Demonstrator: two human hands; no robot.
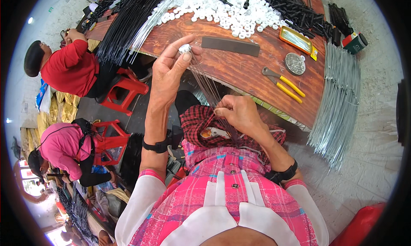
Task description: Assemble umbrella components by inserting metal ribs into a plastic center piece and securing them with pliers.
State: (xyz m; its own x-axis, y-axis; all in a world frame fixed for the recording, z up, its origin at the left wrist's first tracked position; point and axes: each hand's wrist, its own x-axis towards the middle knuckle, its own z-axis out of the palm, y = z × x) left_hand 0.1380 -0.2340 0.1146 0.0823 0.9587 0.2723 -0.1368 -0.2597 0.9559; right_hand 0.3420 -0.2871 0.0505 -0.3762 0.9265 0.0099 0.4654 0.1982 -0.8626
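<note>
Grey rods [206, 81] slant down and rightward from a white cap [184, 49].

Bright, lower-left glare, edges bowed, rim black

Red stools [136, 85] beside two co-workers [72, 72]

The pink plaid shirt [182, 205] has a big white collar [195, 229], round dark buttons [235, 186], and white sleeves [138, 201] with pink cuffs [153, 174]. A black strap [156, 147] goes around each forearm [155, 163].
</note>
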